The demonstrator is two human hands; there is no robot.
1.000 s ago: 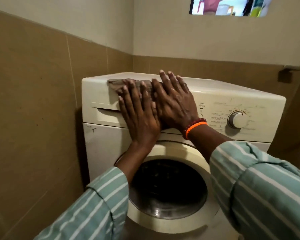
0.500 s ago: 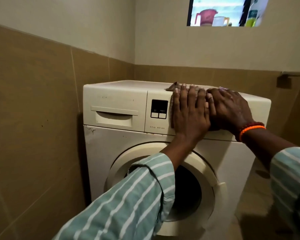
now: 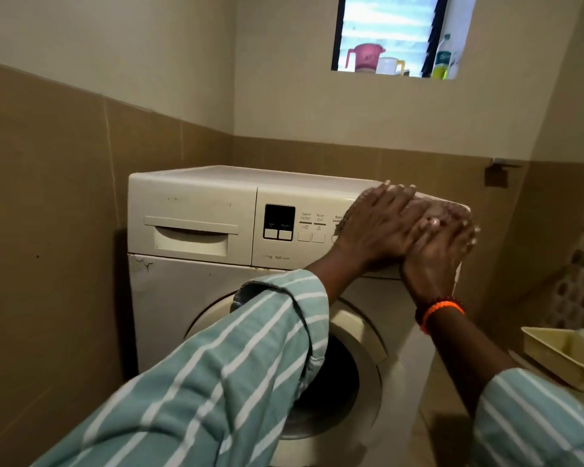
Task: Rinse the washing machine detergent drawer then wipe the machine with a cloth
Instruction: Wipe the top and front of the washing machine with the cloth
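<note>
Cloth (image 3: 449, 208) under both flat, open palms, left hand (image 3: 381, 227) and right hand (image 3: 435, 251), at the washing machine (image 3: 189, 197) panel's right corner.

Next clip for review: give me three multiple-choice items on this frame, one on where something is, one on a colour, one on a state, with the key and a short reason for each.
1. Where are the hands on the washing machine?
A. On the detergent drawer
B. At the right end of the control panel
C. Inside the drum

2. What colour is the bright wristband on the right hand?
A. Orange
B. Blue
C. White

3. In what state is the detergent drawer?
A. Pulled fully out
C. Pushed in
B. Lying on the floor

Key:
1 B, the left hand and right hand lie side by side over the panel's right end, with a cloth showing beyond the fingers.
2 A, an orange band shows at that wrist.
3 C, its front sits flush with the machine's face.
</note>
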